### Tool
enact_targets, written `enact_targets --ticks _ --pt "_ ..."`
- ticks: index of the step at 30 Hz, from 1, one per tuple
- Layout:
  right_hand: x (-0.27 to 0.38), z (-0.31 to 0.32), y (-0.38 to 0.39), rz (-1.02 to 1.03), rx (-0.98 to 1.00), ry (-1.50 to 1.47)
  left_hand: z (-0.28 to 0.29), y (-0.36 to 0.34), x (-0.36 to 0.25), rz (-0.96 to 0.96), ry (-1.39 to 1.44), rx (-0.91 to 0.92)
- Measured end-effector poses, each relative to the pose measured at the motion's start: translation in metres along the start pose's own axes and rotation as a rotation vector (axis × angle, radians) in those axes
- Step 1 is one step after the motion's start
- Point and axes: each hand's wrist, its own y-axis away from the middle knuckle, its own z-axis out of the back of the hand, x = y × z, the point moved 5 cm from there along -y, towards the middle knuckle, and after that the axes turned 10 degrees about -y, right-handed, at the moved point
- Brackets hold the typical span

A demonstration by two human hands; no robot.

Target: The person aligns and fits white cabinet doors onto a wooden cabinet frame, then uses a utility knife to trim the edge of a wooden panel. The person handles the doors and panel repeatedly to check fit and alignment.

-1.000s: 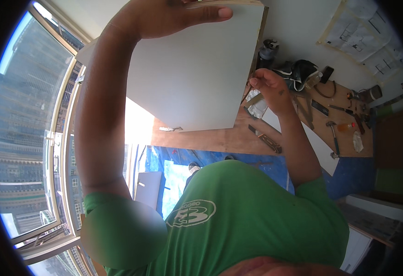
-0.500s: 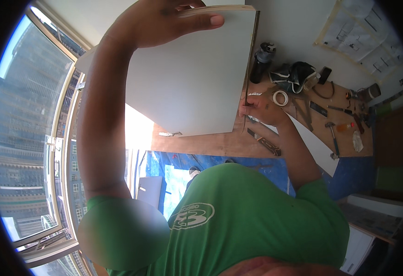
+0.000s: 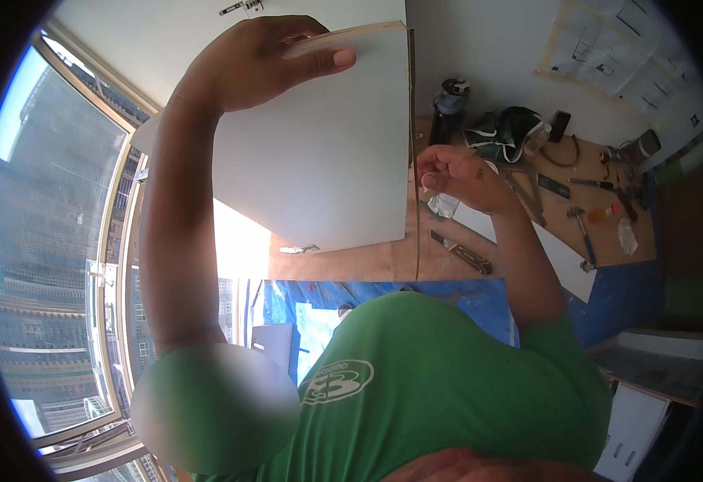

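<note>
A white board [image 3: 311, 169] stands upright on the wooden workbench, its bare top edge showing pale wood. Over that top edge my left hand [image 3: 267, 64] is closed, thumb on the white face and the other fingers mostly hidden behind. Along the board's right side runs a thin dark edging strip [image 3: 412, 104], whose loose lower end hangs past the board's bottom corner. Right beside the strip is my right hand [image 3: 464, 178], its fingers apart and slightly bent; I cannot tell whether the fingertips touch the strip. Crumpled white paper or film [image 3: 444, 206] lies under this hand.
A utility knife [image 3: 461, 252] lies near the workbench's [image 3: 351, 261] front edge. Farther right are a hammer [image 3: 582, 233], a square [image 3: 525, 197], a phone [image 3: 554, 186] and a long white offcut [image 3: 560, 261]. A dark bottle [image 3: 449, 111] and black bag [image 3: 505, 135] stand behind.
My right hand has loosened from its pinch on the strip, fingers now apart. The board and my left hand appear shifted slightly left and down in view; the strip's loose end hangs straighter.
</note>
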Motion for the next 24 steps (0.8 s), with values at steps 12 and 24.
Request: enact_targets --ticks 12,24 --pt "0.144 -0.039 -0.038 0.601 -0.372 0.565 0.002 0.006 -0.005 0.065 0.104 0.016" --pt "0.131 -0.026 -0.037 0.575 -0.23 0.232 0.006 0.005 -0.011 0.056 0.032 0.027"
